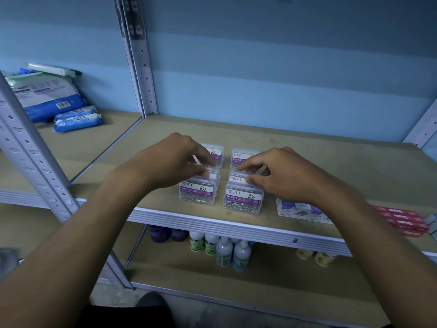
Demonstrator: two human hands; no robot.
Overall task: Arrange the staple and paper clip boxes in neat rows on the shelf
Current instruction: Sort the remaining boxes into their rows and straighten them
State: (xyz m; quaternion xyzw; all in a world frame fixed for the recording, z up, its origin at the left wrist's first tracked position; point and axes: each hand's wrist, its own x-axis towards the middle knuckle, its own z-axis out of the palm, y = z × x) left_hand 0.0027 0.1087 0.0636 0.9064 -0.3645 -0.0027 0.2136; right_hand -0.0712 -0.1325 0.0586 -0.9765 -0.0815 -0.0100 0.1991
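Step in hand: squaring up the clear plastic paper clip boxes with purple labels, which stand in two short columns near the front of the brown board shelf (307,147). Left column: front box (198,194), a middle box mostly hidden under the hand, back box (214,153). Right column: front box (243,200), middle box (238,179), back box (242,157).

Left hand (170,159): fingers curled down over the middle box of the left column, thumb and fingertips appearing to pinch its top edge. How much of the box is enclosed cannot be told; the hand covers it.

Right hand (281,174): fingers partly spread, index and thumb tips closed on the top edge of the right column's middle box. A light pinch, not a full wrap.

The white and purple staple boxes (300,209) sit at the front edge, just right of the clip boxes and partly behind the right wrist, untouched. Red flat cartons (402,220) lie further right.

Judgement: clip rows nearly set; gaps between boxes look uneven. Next move likely calls for nudging both middle boxes into line with front and back, then turning to the staple boxes.
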